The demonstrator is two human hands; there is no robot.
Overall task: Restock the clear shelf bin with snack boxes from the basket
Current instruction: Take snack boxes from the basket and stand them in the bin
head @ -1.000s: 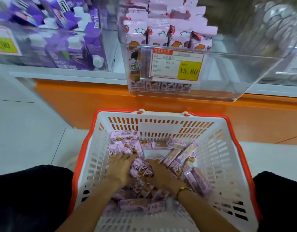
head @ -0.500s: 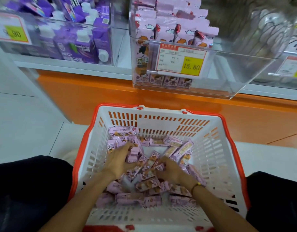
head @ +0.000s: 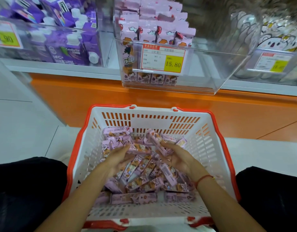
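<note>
Since the earlier frames, both of my hands are rising out of the pile, each now lifting boxes instead of digging palm-down among them. My left hand (head: pixel 118 157) is turning palm-inward, its fingers (head: pixel 126 148) curling round a pink rectangular snack box (head: pixel 141 149) held crosswise above the heap. My right hand (head: pixel 177 159) is facing it, thumb and fingers gripping a second pink snack box (head: pixel 158 143) that is tilting up toward the far wall of the basket; a red cord bracelet (head: pixel 203 179) is circling that wrist. Both held boxes are blurring slightly, so I cannot tell whether more boxes are lying beneath them in either grip.

The white slotted plastic shopping basket with the red rim (head: pixel 216 143) is sitting on the pale tiled floor (head: pixel 18 128) between my dark-clothed knees. A loose heap of pink snack boxes (head: pixel 144 180) is covering its bottom, lying at all angles.

The clear plastic shelf bin (head: pixel 211 71) is standing on the shelf directly beyond the basket, above an orange base panel (head: pixel 94 96). Upright pink boxes are filling its left part; its right part is showing only bare clear wall. A red-framed price label with a yellow patch reading 15.80 (head: pixel 162 59) is hanging on its front. Purple drink cartons (head: pixel 67 47) are filling the neighbouring bin to the left.
</note>
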